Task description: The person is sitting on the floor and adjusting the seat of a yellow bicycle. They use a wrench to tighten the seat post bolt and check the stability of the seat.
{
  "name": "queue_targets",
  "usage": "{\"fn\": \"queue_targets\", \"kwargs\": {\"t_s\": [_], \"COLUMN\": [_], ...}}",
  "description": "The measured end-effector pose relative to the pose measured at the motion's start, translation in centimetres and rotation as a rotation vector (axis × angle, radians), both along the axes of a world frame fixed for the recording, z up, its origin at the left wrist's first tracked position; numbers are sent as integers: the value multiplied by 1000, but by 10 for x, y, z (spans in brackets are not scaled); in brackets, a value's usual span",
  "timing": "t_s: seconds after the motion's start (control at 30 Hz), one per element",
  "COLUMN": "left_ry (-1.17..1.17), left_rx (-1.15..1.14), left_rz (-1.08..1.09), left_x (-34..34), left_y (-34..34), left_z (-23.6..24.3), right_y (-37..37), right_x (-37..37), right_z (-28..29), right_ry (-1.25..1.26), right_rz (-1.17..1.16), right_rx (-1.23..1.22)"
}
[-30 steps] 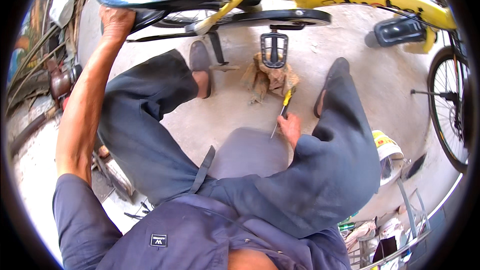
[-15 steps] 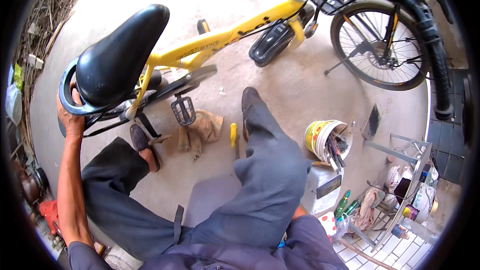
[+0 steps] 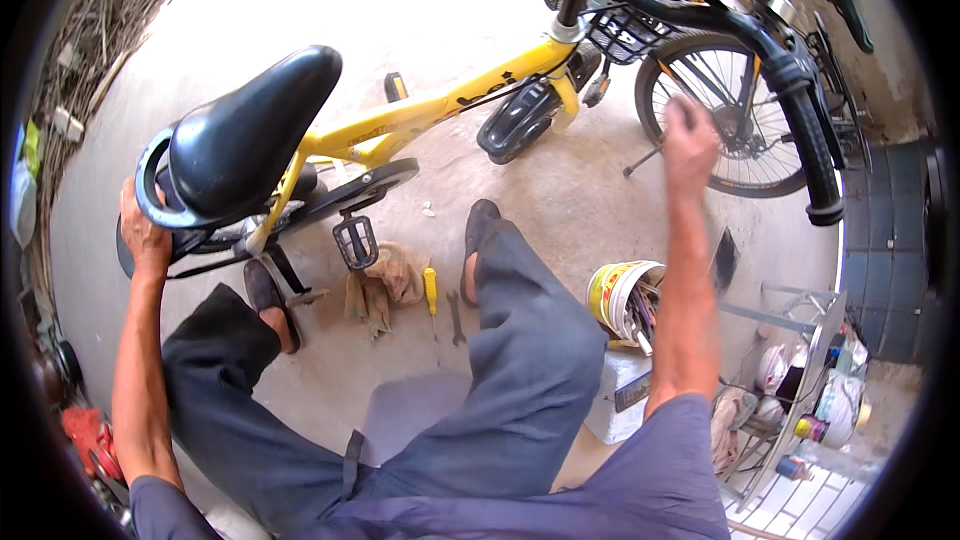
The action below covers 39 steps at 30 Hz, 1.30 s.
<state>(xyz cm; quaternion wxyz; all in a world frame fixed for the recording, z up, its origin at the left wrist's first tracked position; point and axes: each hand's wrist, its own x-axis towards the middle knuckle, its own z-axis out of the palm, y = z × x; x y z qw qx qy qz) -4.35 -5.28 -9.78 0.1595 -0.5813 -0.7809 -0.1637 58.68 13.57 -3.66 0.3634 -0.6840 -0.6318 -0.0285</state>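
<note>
Yellow bicycle frame (image 3: 430, 115) sits at centre frame; the left hand (image 3: 145, 235) grips the rack behind the black saddle (image 3: 245, 135). The right hand (image 3: 690, 135), closed and apparently empty, has risen toward the front wheel (image 3: 735, 115), leaving the screwdriver (image 3: 431, 292) on the floor.

Glossy black saddle (image 3: 245, 130), glossy yellow-painted metal frame (image 3: 440, 110), rough matt concrete floor (image 3: 300, 10), crumpled tan cloth rag (image 3: 385, 280).
</note>
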Motion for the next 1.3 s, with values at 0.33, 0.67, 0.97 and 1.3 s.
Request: {"fn": "queue_targets", "kwargs": {"t_s": [0.33,0.67,0.97,1.3], "left_ry": [-128,-4,22,-43], "left_rx": [73,58,14,16], "left_rz": [-6,-12,-40,-20], "left_x": [-5,-15,-35,-27], "left_y": [-1,-5,-12,-9], "left_z": [-2,-1,-19,-15], "right_y": [144,188,196,198], "right_x": [14,12,9,6], "right_z": [90,67,61,59], "right_ry": [-302,-278,-266,-242], "right_rz": [400,381,381,388], "right_rx": [-61,-198,-188,-186]}}
